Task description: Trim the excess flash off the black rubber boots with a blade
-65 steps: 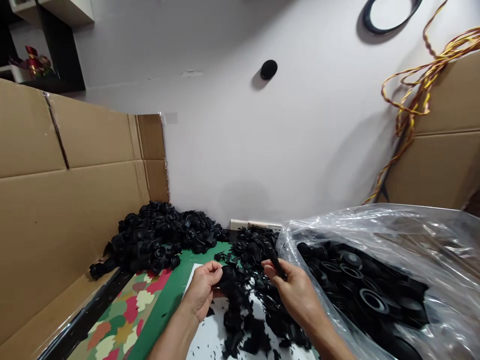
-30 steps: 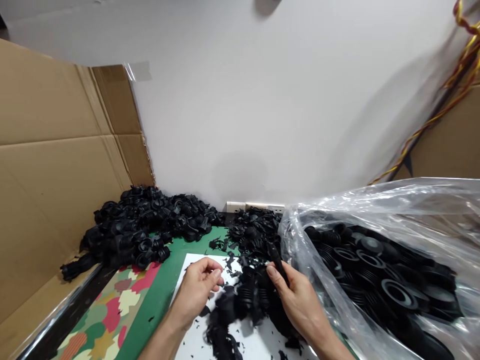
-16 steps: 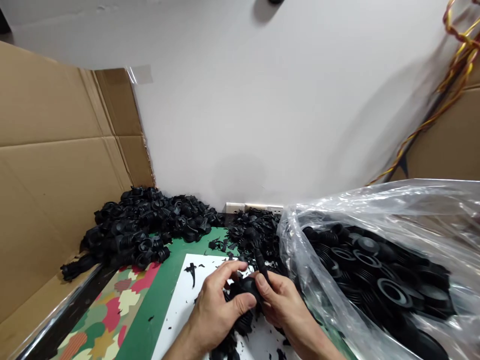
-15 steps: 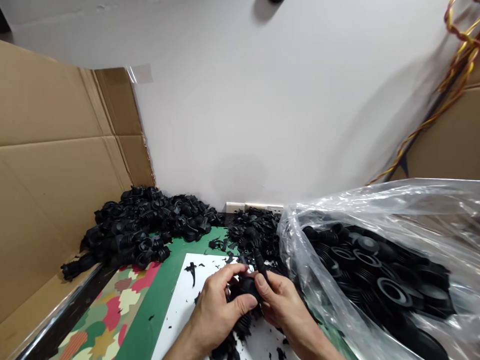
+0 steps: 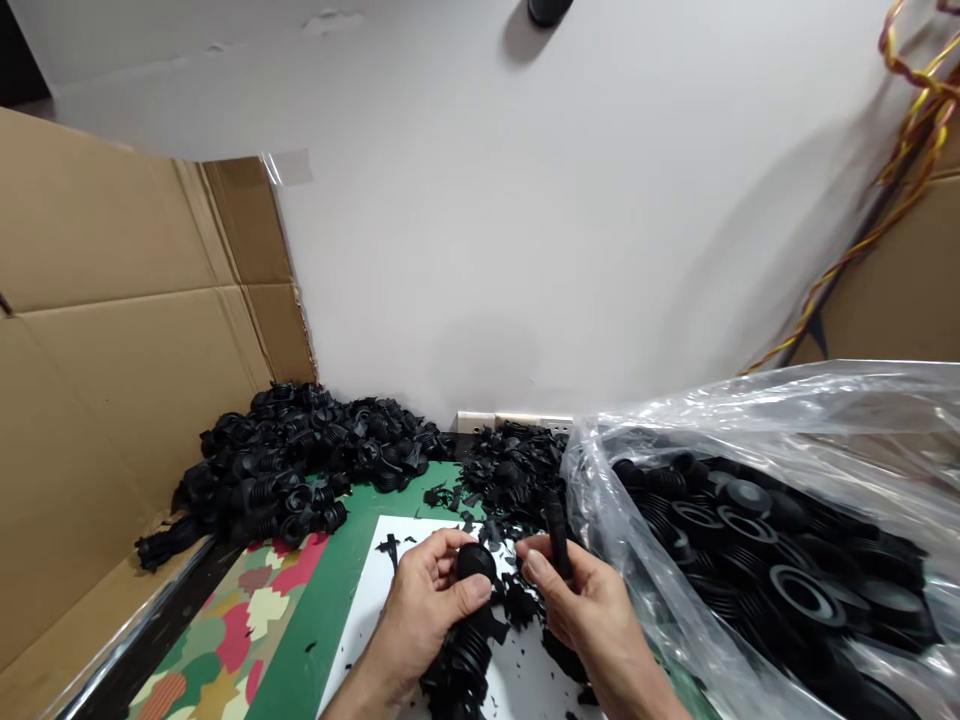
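Observation:
My left hand (image 5: 424,610) is closed round a black ribbed rubber boot (image 5: 471,630), thumb pressed near its rounded top end. My right hand (image 5: 589,610) sits just to the right of it, fingers closed on a slim black tool (image 5: 556,535) that points up and away. Both hands hover over a white sheet (image 5: 375,610) strewn with black rubber scraps (image 5: 525,600) on a green mat (image 5: 330,590).
A heap of black rubber boots (image 5: 300,465) lies at the back left against a cardboard wall (image 5: 112,380). A clear plastic bag (image 5: 750,450) of more boots fills the right. More scraps (image 5: 510,465) pile by the white wall. Red-yellow cables (image 5: 900,150) hang at upper right.
My left hand picked a boot from the scrap pile and raised it, and my right hand drew slightly apart from it with the tool. The view tilted down a little.

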Demonstrator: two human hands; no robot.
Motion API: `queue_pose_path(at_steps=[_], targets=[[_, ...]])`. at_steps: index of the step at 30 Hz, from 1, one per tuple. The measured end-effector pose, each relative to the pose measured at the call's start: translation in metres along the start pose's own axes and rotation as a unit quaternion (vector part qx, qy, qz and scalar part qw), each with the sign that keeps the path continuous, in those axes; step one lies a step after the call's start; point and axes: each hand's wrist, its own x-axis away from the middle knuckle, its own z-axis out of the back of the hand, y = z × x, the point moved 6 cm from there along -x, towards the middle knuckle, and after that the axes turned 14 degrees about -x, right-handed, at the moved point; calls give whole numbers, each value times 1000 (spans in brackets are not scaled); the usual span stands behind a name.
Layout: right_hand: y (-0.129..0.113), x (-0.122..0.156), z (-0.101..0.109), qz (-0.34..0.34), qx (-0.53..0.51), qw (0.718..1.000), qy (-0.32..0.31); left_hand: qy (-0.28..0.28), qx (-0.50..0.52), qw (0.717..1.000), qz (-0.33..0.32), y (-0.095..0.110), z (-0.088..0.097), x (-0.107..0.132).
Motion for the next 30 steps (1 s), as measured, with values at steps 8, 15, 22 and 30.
queue_pose_path(at_steps=[8, 15, 22, 30], targets=[[-25, 12, -14, 42, 13, 999, -24, -26, -32, 999, -19, 7, -5, 6], [-14, 9, -10, 3, 14, 1000, -26, 82, 87, 991, 58, -5, 13, 4], [-20, 12, 6, 44, 11, 995, 86, 109, 193, 963, 151, -20, 16, 6], [-35, 8, 21, 77, -8, 992, 98, 111, 184, 968, 130, -25, 4, 7]])
